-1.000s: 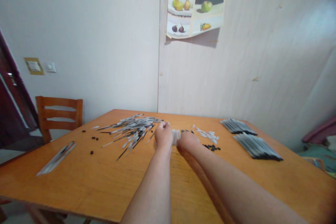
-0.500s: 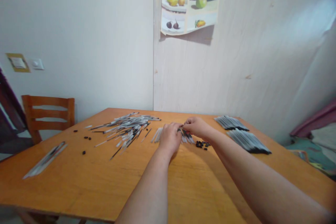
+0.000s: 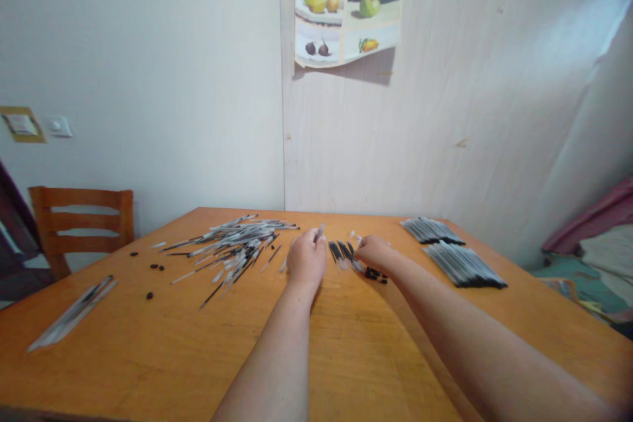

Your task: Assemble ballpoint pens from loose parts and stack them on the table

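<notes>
My left hand point(image 3: 305, 258) is closed around a clear pen barrel point(image 3: 320, 232), whose end pokes out above the thumb. Just right of it lies a row of black ink refills point(image 3: 342, 254) with pale ends. My right hand point(image 3: 372, 252) has its fingers pinched down at the right end of that row; whatever is between the fingertips is hidden. Several small black pen plugs point(image 3: 376, 275) lie close under that hand. A few small whitish pieces point(image 3: 355, 236) sit just beyond its fingers.
A loose heap of pen parts point(image 3: 242, 237) spreads on the wooden table point(image 3: 257, 356) at left. Two neat stacks of pens, a near stack point(image 3: 465, 264) and a far stack point(image 3: 430, 231), lie at right. Clear strips point(image 3: 74, 313) and scattered black plugs point(image 3: 150, 295) lie far left.
My left hand has drawn away leftward from the right hand and now shows a barrel end upright. My right hand has come down toward the black plugs, uncovering the refill row. The view shifted slightly.
</notes>
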Action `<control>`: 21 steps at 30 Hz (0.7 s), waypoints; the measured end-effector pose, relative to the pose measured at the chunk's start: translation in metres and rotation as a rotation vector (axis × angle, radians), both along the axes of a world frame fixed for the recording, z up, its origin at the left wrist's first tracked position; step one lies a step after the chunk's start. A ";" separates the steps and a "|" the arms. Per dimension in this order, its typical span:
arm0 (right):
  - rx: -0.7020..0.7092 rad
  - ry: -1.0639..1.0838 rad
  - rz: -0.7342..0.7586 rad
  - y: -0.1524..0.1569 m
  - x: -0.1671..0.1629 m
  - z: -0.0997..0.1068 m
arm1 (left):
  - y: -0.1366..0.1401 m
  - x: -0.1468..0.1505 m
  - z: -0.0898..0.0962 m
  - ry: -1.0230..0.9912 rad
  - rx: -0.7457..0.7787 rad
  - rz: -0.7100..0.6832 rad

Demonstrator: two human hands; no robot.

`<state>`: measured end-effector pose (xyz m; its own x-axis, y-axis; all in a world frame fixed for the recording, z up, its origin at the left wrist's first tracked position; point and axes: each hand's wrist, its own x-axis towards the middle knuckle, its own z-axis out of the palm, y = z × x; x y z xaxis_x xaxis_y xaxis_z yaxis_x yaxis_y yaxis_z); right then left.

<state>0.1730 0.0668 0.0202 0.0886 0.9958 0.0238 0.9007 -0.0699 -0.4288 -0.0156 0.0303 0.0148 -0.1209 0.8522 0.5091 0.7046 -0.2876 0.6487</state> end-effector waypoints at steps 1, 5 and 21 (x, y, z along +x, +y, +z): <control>-0.010 -0.026 -0.014 0.001 -0.001 -0.003 | 0.000 0.000 0.000 -0.006 0.002 0.011; -0.068 -0.132 -0.048 0.000 -0.007 -0.010 | 0.000 0.000 -0.001 -0.002 0.016 0.037; -0.109 -0.218 -0.061 -0.001 -0.022 -0.006 | -0.003 0.002 0.001 0.012 0.009 0.050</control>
